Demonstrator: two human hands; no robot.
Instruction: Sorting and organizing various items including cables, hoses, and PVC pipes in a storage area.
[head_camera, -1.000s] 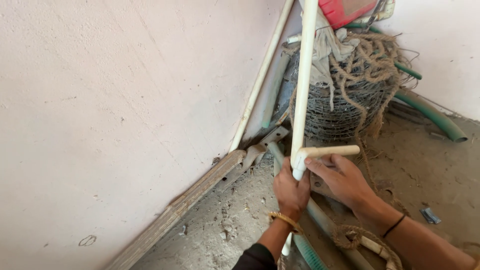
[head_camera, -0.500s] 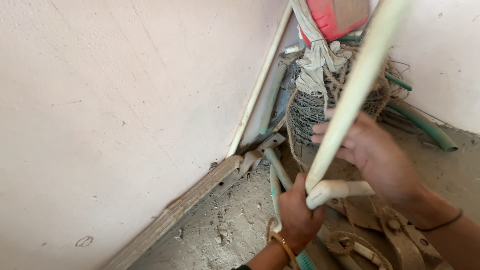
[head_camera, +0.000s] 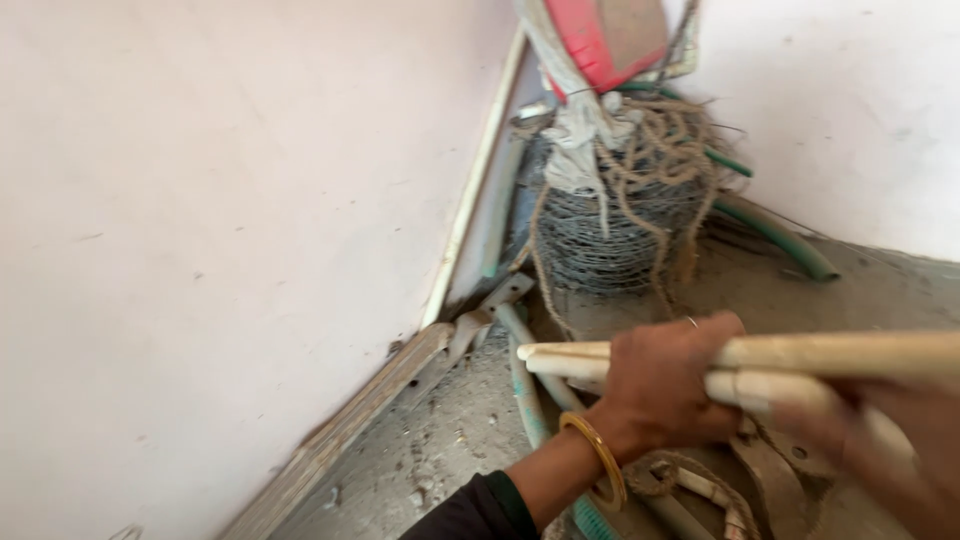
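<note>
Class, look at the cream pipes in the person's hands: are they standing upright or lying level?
Roughly level. The cream pipes run sideways across the view, gripped by the left hand; the blurred right hand is at them too.

Matt, smooth cream plastic pipes (head_camera: 800, 365) lie gripped in the left hand (head_camera: 665, 395), whose wrist bears a glossy golden bangle (head_camera: 598, 468), while at twelve o'clock stand a roll of dull grey wire mesh (head_camera: 610, 235), frayed rough rope (head_camera: 660, 150), and a dusty wooden plank (head_camera: 340, 430) at nine o'clock.
</note>
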